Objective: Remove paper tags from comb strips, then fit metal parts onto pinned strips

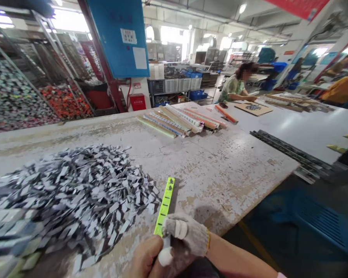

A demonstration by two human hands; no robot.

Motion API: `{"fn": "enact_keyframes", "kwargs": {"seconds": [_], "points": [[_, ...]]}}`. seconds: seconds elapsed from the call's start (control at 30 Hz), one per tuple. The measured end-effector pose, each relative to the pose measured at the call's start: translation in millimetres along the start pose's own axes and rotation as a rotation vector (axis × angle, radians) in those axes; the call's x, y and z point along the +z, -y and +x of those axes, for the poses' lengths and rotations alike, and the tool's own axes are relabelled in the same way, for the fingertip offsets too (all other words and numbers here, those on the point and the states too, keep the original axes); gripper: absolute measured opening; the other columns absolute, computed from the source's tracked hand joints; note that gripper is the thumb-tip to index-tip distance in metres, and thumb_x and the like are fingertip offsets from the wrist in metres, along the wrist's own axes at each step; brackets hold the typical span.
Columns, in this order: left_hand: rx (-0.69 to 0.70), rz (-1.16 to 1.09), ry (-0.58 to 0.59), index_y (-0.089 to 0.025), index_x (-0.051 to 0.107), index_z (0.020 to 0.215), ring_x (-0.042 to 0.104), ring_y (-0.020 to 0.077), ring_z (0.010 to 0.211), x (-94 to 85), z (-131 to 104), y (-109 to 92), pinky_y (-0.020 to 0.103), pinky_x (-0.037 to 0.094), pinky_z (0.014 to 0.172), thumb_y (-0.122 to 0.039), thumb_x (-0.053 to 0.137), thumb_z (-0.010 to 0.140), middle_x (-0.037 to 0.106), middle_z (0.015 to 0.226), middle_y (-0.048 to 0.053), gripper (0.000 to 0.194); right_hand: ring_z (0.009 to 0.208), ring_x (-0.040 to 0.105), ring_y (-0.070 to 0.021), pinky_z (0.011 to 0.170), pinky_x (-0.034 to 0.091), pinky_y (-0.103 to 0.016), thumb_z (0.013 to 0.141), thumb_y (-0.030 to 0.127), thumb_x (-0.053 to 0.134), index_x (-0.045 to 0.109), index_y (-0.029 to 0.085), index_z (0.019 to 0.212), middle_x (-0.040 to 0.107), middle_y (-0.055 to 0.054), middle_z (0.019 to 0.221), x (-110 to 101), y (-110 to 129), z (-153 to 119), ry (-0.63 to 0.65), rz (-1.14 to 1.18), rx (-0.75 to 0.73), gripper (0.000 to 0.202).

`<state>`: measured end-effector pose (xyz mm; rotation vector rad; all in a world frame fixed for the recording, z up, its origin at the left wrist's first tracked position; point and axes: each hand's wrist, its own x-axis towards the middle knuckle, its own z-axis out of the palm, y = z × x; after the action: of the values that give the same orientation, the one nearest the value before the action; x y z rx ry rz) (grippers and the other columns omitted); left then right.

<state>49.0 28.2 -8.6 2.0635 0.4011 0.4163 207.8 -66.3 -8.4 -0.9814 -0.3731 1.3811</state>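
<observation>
A bright yellow-green strip (166, 202) with a row of dark slots points away from me over the worn table. Its near end is in my left hand (147, 256), which is bare on the back and closed round it. My right hand (188, 233) wears a light knitted glove with white wrapping on a finger. Its fingers are bent together against the strip's near end, beside my left thumb. Something small and pale shows between the two hands, too blurred to name. Left of the strip lies a large heap of small flat grey-white pieces (95, 189).
Blurred stacked strips (5, 231) lie at the near left. Further back on the table (234, 173) is a bundle of slotted strips (176, 119). Dark long bars (287, 148) lie to the right, a blue stool (321, 216) below. A person (234, 85) sits across the table.
</observation>
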Motion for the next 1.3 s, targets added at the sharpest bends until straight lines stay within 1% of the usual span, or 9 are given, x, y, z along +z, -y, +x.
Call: {"fn": "enact_keyframes", "kwargs": {"seconds": [0.07,0.17,0.23,0.33,0.53,0.6,0.73,0.9,1.3], "points": [[0.034,0.026,0.05,-0.019,0.05,0.06,0.046,0.0133,0.06,4.4,-3,-9,0.023,0.039,0.06,-0.051,0.052,0.097,0.053,0.062,0.0,0.049,0.065,0.053,-0.0134,0.058,0.044,-0.024,0.07,0.055,0.084,0.061,0.019,0.072,0.055,0.001,0.065,2,-1,-14,-0.066,-0.098,-0.009,0.044],[-0.15,0.025,-0.006,-0.019,0.042,0.058,0.038,0.0116,0.056,12.0,3,-14,0.024,0.026,0.054,-0.051,0.049,0.097,0.042,0.056,-0.003,0.051,0.058,0.046,-0.0114,0.053,0.041,-0.023,0.08,0.062,0.074,0.059,0.022,0.075,0.052,0.003,0.063,-5,-4,-26,-0.243,-0.318,-0.102,0.044],[-0.225,0.067,-0.051,-0.019,0.043,0.062,0.04,0.0119,0.059,16.3,7,-12,0.025,0.026,0.057,-0.046,0.047,0.099,0.045,0.06,-0.002,0.046,0.059,0.045,-0.0113,0.055,0.041,-0.023,0.084,0.06,0.071,0.058,0.022,0.073,0.053,0.003,0.064,-13,-7,-27,-0.315,-0.515,-0.202,0.042],[-0.155,0.126,-0.003,-0.019,0.048,0.069,0.045,0.0139,0.065,23.2,4,-10,0.026,0.031,0.062,-0.04,0.042,0.101,0.053,0.069,0.001,0.039,0.065,0.051,-0.0133,0.061,0.044,-0.025,0.088,0.059,0.067,0.059,0.021,0.074,0.058,0.0,0.07,-19,-15,-27,-0.3,-0.682,-0.271,0.041],[-0.103,0.305,0.117,-0.019,0.059,0.086,0.056,0.0179,0.076,36.2,2,1,0.029,0.044,0.072,-0.036,0.04,0.105,0.064,0.082,0.004,0.031,0.054,0.049,-0.0132,0.05,0.041,-0.025,0.092,0.064,0.056,0.058,0.021,0.085,0.059,0.001,0.067,-34,-15,-21,-0.226,-0.738,-0.086,0.044],[-0.134,0.437,0.103,-0.017,0.062,0.105,0.059,0.0228,0.091,39.0,7,9,0.035,0.049,0.083,-0.038,0.048,0.103,0.068,0.099,0.008,0.025,0.055,0.051,-0.0143,0.052,0.041,-0.026,0.095,0.062,0.052,0.063,0.02,0.092,0.062,-0.001,0.069,-52,-6,-10,-0.304,-0.953,-0.213,0.044],[-0.16,0.603,0.055,-0.016,0.054,0.134,0.056,0.0301,0.111,45.9,13,20,0.044,0.05,0.095,-0.046,0.063,0.095,0.062,0.122,0.013,0.05,0.057,0.056,-0.0171,0.059,0.04,-0.029,0.099,0.058,0.046,0.069,0.016,0.099,0.07,-0.008,0.073,-89,9,23,-0.51,-1.503,-0.598,0.048],[-0.186,0.585,0.061,-0.018,0.053,0.135,0.058,0.0284,0.108,55.8,11,26,0.042,0.052,0.092,-0.046,0.064,0.095,0.063,0.116,0.011,0.05,0.056,0.058,-0.0187,0.056,0.03,-0.029,0.103,0.05,0.043,0.069,0.015,0.089,0.069,-0.008,0.067,-106,10,44,-0.457,-1.976,-0.743,0.046],[-0.165,0.485,0.099,-0.016,0.055,0.127,0.059,0.0271,0.104,57.8,14,29,0.04,0.052,0.088,-0.038,0.063,0.095,0.064,0.119,0.012,0.04,0.048,0.05,-0.0155,0.053,0.025,-0.028,0.102,0.046,0.039,0.061,0.017,0.078,0.065,-0.008,0.061,-111,6,57,-0.41,-2.063,-0.727,0.044]]}}
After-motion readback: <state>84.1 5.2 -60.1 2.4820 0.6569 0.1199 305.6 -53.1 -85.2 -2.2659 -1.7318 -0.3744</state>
